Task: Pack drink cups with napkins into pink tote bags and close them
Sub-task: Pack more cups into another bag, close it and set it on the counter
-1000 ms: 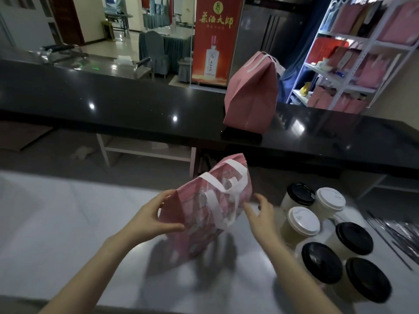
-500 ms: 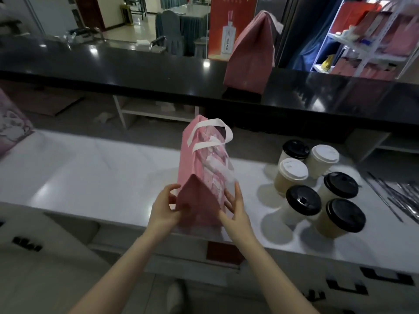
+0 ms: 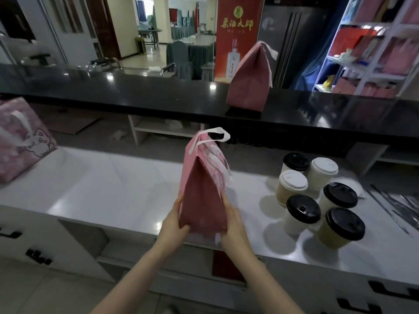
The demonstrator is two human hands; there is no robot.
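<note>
Partly hidden behind both hands: pink tote bag's base.

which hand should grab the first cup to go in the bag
Probably the right hand. The cups stand on the white counter on that side of the pink tote bag, and the left hand grips the bag's far side, so it can steady the bag.
</note>
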